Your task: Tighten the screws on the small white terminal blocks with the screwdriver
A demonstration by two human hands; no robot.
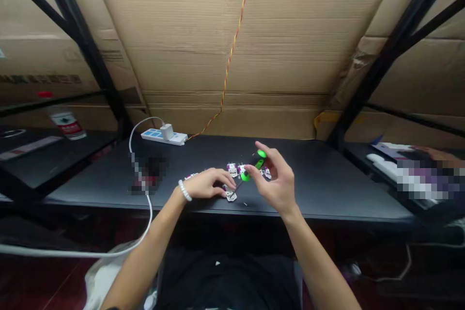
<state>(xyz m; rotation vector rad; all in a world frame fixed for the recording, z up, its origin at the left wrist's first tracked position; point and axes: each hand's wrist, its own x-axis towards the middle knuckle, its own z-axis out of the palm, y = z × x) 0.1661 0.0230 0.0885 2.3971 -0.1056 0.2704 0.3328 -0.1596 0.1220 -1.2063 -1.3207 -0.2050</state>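
Observation:
My right hand point(279, 181) grips a screwdriver point(258, 159) by its black and green handle, thumb on one side and fingers on the other. The thin shaft slants down and left to a small white plastic part point(231, 197) near the table's front edge. My left hand point(208, 184), with a pale beaded bracelet at the wrist, lies low over the table and pinches that part at its fingertips. Just beyond the hands are several similar white parts with purple bits point(232, 169). Some of them are partly hidden by my hands.
A white power strip point(150, 134) with a plugged-in adapter stands at the back left of the black table point(327, 179). Its white cable point(149, 213) runs past my left forearm. A red-yellow twisted wire point(232, 53) hangs before the cardboard. Black metal posts point(378, 68) flank both sides.

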